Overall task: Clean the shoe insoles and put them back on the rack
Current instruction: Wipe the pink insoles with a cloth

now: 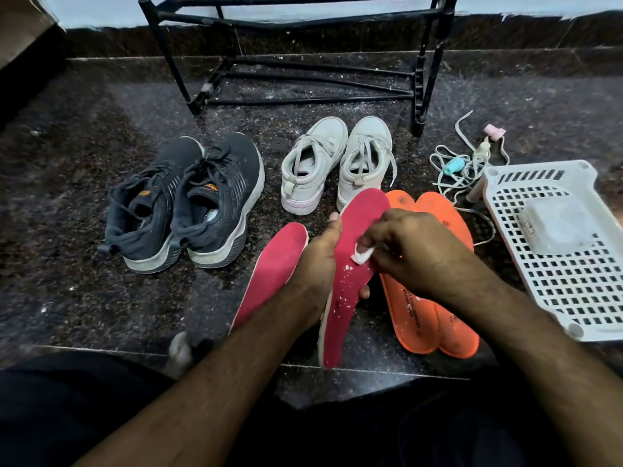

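Observation:
My left hand (320, 261) grips a pink insole (357, 224) by its edge and holds it tilted above the floor. White crumbs dot its lower half. My right hand (404, 251) pinches a small white wad (362, 255) against the insole's surface. A second pink insole (273, 274) lies on the floor to the left. Two orange insoles (438, 315) lie side by side to the right, partly under my right arm. The black metal shoe rack (303, 55) stands at the back.
A pair of dark grey sneakers (182, 200) and a pair of white sneakers (337, 163) stand on the dark speckled floor. A white plastic basket (553, 247) lies at the right, holding a pale block. Loose white laces (462, 166) lie behind it.

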`<state>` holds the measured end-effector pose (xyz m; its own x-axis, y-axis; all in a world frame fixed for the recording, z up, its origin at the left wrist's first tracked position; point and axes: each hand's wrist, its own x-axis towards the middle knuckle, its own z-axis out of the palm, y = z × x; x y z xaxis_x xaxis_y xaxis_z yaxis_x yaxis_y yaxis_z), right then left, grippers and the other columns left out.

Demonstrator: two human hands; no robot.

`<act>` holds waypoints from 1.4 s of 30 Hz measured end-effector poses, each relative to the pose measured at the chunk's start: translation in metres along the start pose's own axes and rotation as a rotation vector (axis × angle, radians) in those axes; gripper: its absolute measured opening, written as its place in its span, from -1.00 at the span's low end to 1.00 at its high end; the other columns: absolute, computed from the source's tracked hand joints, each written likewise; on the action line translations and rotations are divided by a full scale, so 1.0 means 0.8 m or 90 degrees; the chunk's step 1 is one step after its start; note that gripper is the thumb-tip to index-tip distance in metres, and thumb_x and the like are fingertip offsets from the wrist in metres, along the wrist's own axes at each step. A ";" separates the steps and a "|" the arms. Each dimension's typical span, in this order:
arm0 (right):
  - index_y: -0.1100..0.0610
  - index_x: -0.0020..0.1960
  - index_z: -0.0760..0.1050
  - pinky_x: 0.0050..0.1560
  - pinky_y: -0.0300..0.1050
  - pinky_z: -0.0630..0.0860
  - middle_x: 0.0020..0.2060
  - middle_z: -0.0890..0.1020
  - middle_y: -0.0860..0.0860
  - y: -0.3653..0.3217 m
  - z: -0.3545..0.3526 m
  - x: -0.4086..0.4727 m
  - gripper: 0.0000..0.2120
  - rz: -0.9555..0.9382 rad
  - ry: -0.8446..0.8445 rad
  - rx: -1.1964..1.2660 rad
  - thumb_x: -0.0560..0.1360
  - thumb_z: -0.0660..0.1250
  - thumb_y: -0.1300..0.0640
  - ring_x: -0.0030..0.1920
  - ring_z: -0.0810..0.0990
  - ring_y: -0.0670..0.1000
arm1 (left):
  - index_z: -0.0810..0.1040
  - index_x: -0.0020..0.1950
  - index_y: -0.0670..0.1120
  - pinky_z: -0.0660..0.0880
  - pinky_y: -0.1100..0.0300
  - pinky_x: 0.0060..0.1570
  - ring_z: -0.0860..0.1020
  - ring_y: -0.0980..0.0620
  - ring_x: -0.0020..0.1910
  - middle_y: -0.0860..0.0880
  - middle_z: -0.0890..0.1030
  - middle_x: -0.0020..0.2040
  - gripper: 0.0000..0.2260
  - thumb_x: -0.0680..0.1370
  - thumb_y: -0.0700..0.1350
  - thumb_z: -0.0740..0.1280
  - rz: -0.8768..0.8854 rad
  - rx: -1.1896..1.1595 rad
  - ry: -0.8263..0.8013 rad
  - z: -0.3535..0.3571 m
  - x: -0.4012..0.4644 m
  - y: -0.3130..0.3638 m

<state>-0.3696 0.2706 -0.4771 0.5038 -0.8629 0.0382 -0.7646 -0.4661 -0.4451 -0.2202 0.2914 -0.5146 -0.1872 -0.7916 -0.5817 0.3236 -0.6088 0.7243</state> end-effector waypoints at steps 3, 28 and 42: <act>-0.08 -0.16 0.68 -0.15 -0.24 0.45 -0.24 0.52 -0.11 0.006 -0.012 -0.008 -0.78 -0.011 -0.070 0.009 0.34 0.50 0.23 -0.27 0.49 -0.13 | 0.61 0.10 -0.20 0.36 0.25 -0.62 0.46 -0.09 -0.65 -0.19 0.54 -0.41 -0.42 0.66 0.26 0.04 0.010 0.015 -0.003 0.005 -0.003 -0.002; 0.09 -0.03 0.68 -0.07 -0.15 0.44 -0.16 0.61 0.02 -0.015 0.000 -0.005 -0.79 -0.033 0.005 0.059 0.36 0.49 0.29 -0.19 0.56 0.00 | 0.58 -0.09 -0.13 0.34 0.30 -0.67 0.42 0.00 -0.65 -0.13 0.49 -0.37 -0.42 0.63 0.31 0.02 0.027 -0.023 -0.053 0.003 -0.007 0.006; 0.08 -0.08 0.69 -0.08 -0.08 0.51 -0.16 0.63 -0.04 0.002 -0.006 -0.006 -0.75 -0.041 0.060 0.065 0.33 0.45 0.36 -0.22 0.58 -0.03 | 0.58 0.03 -0.17 0.35 0.25 -0.62 0.45 -0.03 -0.61 -0.18 0.58 -0.36 -0.42 0.66 0.28 0.01 0.062 -0.017 -0.058 0.008 -0.007 0.001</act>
<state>-0.3752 0.2727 -0.4736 0.5070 -0.8485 0.1519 -0.6845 -0.5034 -0.5273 -0.2247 0.2950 -0.5086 -0.2366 -0.8495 -0.4717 0.3682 -0.5276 0.7656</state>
